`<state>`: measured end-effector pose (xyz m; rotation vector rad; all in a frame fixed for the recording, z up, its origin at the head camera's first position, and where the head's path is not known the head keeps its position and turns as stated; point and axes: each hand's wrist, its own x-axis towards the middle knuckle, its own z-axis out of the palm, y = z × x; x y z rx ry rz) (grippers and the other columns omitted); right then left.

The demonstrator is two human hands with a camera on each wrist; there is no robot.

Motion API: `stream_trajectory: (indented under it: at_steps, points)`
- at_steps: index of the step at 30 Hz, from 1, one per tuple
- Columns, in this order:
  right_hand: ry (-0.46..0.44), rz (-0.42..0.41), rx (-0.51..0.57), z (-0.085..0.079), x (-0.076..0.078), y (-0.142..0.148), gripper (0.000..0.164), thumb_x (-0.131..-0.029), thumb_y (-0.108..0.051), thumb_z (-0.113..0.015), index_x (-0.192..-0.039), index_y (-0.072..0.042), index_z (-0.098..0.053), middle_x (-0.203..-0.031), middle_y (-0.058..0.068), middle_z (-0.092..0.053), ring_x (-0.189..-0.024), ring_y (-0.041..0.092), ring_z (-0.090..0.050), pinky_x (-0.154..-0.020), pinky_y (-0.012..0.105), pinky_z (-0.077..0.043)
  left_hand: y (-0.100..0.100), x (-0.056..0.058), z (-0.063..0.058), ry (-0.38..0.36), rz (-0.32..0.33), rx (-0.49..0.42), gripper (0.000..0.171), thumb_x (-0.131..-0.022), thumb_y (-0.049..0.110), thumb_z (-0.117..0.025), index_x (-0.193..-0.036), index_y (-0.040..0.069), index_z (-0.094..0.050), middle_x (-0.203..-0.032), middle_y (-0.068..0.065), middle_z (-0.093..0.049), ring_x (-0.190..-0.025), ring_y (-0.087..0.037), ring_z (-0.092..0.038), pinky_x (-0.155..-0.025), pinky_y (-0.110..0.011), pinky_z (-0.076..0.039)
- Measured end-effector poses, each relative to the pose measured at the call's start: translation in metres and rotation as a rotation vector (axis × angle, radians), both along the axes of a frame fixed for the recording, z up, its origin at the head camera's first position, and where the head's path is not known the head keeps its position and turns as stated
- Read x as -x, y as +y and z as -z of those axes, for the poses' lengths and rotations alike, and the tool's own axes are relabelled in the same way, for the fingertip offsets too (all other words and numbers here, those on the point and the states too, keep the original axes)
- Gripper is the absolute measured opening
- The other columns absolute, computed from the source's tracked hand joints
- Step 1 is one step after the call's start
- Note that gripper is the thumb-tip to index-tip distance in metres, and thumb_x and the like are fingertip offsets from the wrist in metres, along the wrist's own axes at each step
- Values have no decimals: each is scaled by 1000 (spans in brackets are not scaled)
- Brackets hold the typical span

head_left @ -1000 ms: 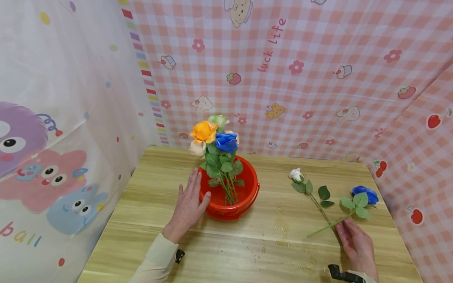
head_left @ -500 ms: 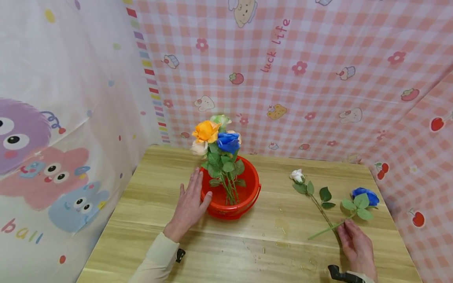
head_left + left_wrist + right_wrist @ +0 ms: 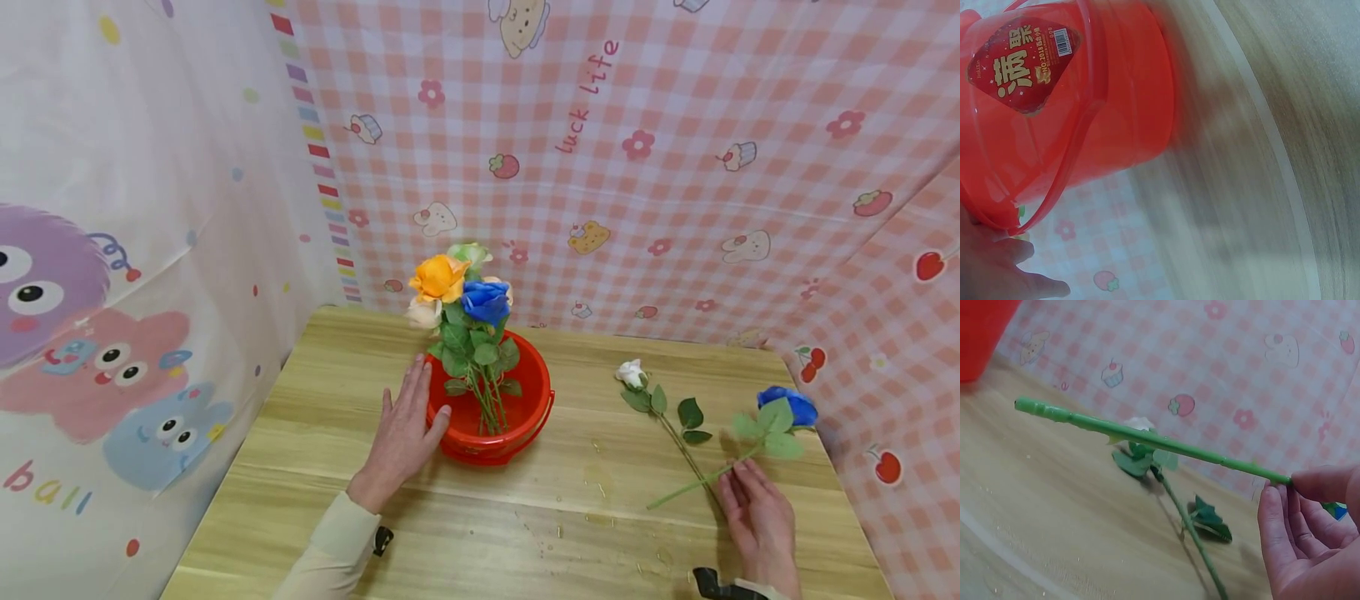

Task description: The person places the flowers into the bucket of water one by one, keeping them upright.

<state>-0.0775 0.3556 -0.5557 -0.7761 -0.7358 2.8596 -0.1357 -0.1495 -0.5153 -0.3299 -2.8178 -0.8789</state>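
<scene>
My left hand rests with straight fingers against the left side of a red bucket, thumb at the rim. Inside the bucket several artificial roses stand leaning back, among them an orange rose and a blue one. At the right, my right hand pinches the stem of another blue rose between thumb and fingers. Its bare green stem points left, raised over the table in the right wrist view. Beneath it lies a white rose with dark green leaves.
Drops of water dot the wooden table between bucket and roses. A pink checked cloth hangs behind the table, and a white printed cloth along the left. The bucket's handle hangs down its side.
The blue rose in my right hand has shifted slightly right, its bloom swinging away from the white rose. My left hand stays at the bucket. The head view has moved a little.
</scene>
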Motion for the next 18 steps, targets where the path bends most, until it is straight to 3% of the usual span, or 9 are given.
stream_trajectory:
  at_steps: [18]
  points:
    - [94,77,-148,-38,7,-26,19,-97,13,-58,-99,-2,-70,-88,12,-75,-82,20,-74,-77,29,-62,1,1,1,9,-5,5,73,-106,36,-50,-163,-2,-23,-173,-12,-13,-155,-41,-22,-117,-75,-13]
